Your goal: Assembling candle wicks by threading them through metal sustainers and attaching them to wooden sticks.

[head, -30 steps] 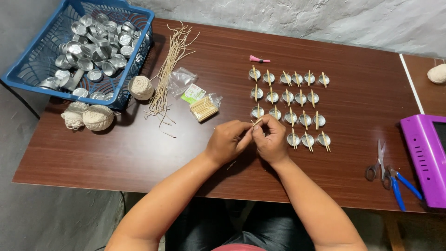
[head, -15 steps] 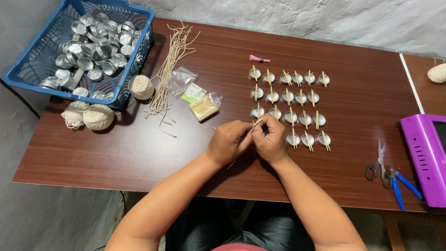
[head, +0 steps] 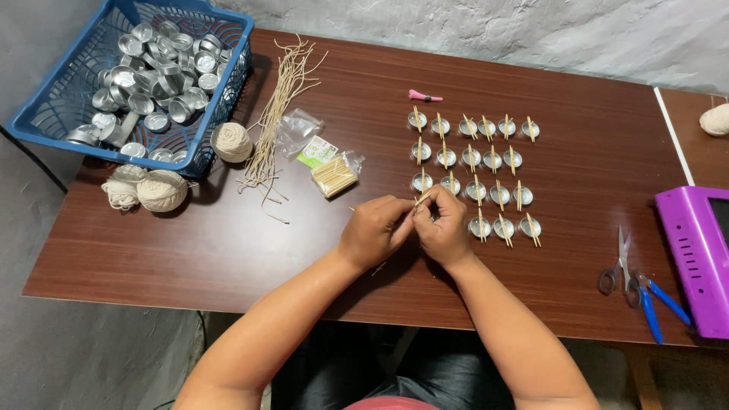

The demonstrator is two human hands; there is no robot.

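Toothpicks [head: 422,198], thin pale wooden slivers, sit pinched between the fingertips of my left hand [head: 373,230] and right hand [head: 443,228], knuckles up, forearms converging above the dark wood-grain table [head: 152,250]. At 1 o'clock, small round metal cups [head: 471,163] stand in rows, each crossed by sticks. At 10 o'clock lie a clear packet of sticks [head: 335,175], waxy string lengths [head: 277,114] and a blue lattice basket [head: 53,114].

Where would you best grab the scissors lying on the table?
The scissors lie flat, blades toward the far edge, finger loops toward the near edge beside the blue-handled pliers. Judging by that, take them by the loops, coming from the near side, probably with the right hand.
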